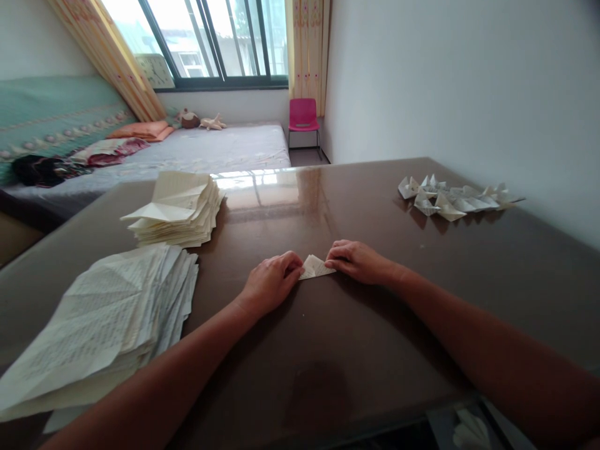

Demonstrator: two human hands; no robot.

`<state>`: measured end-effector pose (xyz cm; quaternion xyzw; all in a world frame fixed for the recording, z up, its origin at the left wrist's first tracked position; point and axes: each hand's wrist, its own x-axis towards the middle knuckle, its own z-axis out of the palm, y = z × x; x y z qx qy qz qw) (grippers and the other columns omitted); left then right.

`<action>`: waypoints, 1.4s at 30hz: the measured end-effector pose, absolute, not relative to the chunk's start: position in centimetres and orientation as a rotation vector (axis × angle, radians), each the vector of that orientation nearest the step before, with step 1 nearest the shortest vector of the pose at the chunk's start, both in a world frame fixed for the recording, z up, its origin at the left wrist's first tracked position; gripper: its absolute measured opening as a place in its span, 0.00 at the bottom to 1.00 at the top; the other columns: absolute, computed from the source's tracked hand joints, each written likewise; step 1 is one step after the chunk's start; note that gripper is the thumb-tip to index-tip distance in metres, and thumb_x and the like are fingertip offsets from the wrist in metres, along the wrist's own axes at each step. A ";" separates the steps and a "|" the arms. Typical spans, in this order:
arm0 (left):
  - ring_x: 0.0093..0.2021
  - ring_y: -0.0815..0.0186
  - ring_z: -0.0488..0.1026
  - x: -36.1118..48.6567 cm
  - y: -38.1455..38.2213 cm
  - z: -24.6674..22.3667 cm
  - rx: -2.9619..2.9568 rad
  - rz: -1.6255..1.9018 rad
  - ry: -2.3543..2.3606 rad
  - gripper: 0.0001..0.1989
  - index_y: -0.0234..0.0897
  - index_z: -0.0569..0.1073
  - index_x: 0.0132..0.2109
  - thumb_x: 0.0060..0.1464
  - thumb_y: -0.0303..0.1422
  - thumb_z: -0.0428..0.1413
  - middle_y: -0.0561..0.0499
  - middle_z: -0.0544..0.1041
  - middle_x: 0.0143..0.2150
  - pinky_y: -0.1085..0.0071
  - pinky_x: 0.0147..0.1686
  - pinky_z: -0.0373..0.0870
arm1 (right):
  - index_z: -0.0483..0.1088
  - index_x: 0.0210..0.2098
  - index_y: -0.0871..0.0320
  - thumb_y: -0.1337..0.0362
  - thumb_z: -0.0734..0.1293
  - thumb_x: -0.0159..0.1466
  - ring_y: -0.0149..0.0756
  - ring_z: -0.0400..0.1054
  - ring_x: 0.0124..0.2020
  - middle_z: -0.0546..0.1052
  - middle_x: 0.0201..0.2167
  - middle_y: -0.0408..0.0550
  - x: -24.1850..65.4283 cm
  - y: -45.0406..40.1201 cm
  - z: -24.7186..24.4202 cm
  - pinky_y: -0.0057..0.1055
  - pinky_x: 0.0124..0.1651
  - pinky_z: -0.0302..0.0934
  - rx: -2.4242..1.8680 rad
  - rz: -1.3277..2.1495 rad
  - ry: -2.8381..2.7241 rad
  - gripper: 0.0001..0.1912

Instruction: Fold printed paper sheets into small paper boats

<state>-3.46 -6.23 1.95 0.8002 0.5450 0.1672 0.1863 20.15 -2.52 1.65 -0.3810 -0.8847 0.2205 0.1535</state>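
Rows of writing, too small to read, cover the near-left stack (107,300). The left hand (270,282) pinches the left end of the small paper (313,267), its grip closed thumb to fingers; the right hand's (360,261) grip is likewise closed on the right end. The paper lies mid-worktop (300,350), left of the far-right folded shapes (426,204).

On the table (328,356), folded paper (314,269) is between stacks (103,312) (left) and paper shapes (450,206).
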 end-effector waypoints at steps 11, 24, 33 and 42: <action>0.37 0.63 0.73 -2.6 -6.6 1.9 2.411 0.331 1.667 0.09 0.45 0.67 0.45 0.62 0.39 0.45 0.54 0.77 0.36 0.70 0.32 0.63 | 0.72 0.32 0.55 0.55 0.62 0.66 0.33 0.66 0.37 0.73 0.35 0.45 19.5 -3.4 2.3 0.28 0.39 0.54 -1.346 0.448 -2.602 0.12; 0.45 0.62 0.70 -1.8 -7.2 1.8 2.542 0.238 1.765 0.11 0.44 0.65 0.49 0.64 0.38 0.44 0.51 0.72 0.45 0.70 0.34 0.66 | 0.70 0.33 0.55 0.54 0.65 0.62 0.33 0.66 0.37 0.73 0.36 0.44 19.2 -3.4 1.6 0.29 0.38 0.53 -1.382 0.369 -2.488 0.11; 0.47 0.64 0.65 -2.2 -7.0 1.1 2.920 0.347 1.398 0.13 0.42 0.68 0.53 0.65 0.34 0.45 0.51 0.71 0.46 0.71 0.42 0.69 | 0.76 0.43 0.49 0.56 0.62 0.67 0.33 0.67 0.41 0.74 0.40 0.46 19.8 -2.9 0.8 0.29 0.45 0.57 -1.008 0.323 -2.563 0.13; 0.47 0.63 0.68 -2.3 -7.3 1.9 3.094 0.102 1.171 0.17 0.36 0.67 0.57 0.64 0.30 0.47 0.47 0.73 0.50 0.69 0.45 0.71 | 0.71 0.53 0.47 0.60 0.58 0.69 0.35 0.66 0.42 0.74 0.43 0.48 20.5 -3.4 2.4 0.32 0.45 0.58 -0.866 0.047 -2.817 0.16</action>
